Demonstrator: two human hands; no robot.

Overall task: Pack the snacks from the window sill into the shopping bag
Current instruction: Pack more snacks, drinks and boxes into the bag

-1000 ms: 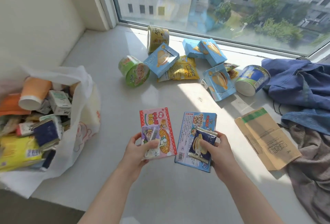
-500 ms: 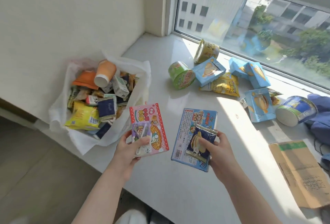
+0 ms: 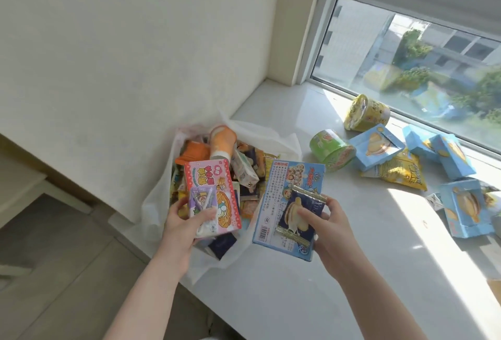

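My left hand [image 3: 181, 224] grips a pink snack box [image 3: 217, 185] with a small purple packet [image 3: 202, 201] pressed on its front, held right over the open white shopping bag [image 3: 273, 133]. My right hand [image 3: 329, 227] holds a blue snack box [image 3: 284, 196] with a dark blue sachet [image 3: 298, 212] on top, at the bag's right edge. The bag sits on the white window sill [image 3: 311, 272], full of mixed snacks and an orange cup [image 3: 223, 140]. More snacks lie on the sill near the window: a green cup [image 3: 329, 147], a yellow cup [image 3: 364, 113], blue boxes [image 3: 376, 147] and a yellow chip bag [image 3: 398, 174].
A white wall rises behind the bag on the left. The sill's front edge drops to a tiled floor [image 3: 67, 272] at lower left. The window glass [image 3: 433, 68] bounds the sill at the back. Another blue box [image 3: 466, 207] lies at the far right.
The view has swung left, bringing the bag to the middle. Both hands have carried their boxes left, so the pink box now hangs over the bag and the blue box reaches its edge.
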